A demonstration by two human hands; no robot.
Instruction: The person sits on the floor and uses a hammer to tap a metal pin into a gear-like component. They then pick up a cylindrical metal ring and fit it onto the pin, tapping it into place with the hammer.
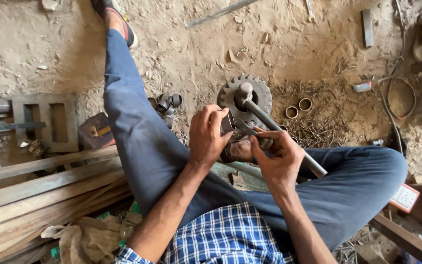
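Grey metal sleeve [227, 122] gripped in left hand [206, 137], fingers curled round it, just below toothed gear [257, 93]. Right hand [279, 159] pinches short dark rod [250, 131] that meets sleeve. Long steel bar [282, 137] slants from gear hub across right knee, passing behind right hand. Two brass rings [298, 108] right of gear, among metal shavings. Dark pipe fittings [167, 102] left of gear. White-and-red flat box [405, 197] far lower right of gear. Steel angle lengths [40, 190] stacked far left.
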